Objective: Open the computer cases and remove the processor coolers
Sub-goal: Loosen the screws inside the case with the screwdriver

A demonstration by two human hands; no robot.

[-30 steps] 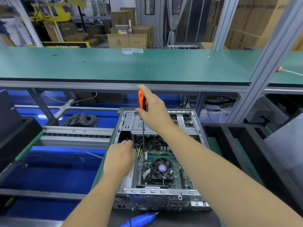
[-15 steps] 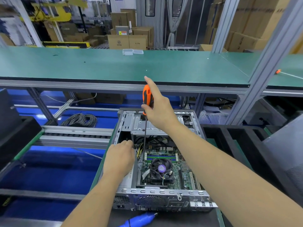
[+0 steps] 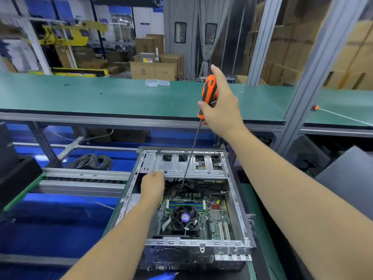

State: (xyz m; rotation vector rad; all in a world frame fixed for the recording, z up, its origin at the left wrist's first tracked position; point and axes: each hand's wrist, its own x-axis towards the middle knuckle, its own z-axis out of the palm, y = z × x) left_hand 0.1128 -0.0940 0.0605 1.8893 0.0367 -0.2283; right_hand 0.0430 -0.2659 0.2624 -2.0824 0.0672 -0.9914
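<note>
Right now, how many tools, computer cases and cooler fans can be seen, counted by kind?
Screwdrivers: 2, the orange screwdriver and a second one on the green bench
Blue tool: 1
Computer case: 1
Cooler fan: 1
Total: 5

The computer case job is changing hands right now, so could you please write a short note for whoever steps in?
Right hand: grips the orange screwdriver by its handle, raised above the computer case; the shaft slants down, its tip near the cables at the far side of the board.
Left hand: rests on the case's left inner edge by the drive bay; the grip itself is hidden.
Done: the case is open, its side panel off.
Left: the processor cooler sits on the motherboard with its fan wire attached; release and lift it out.
A blue tool lies in front of the case.
</note>
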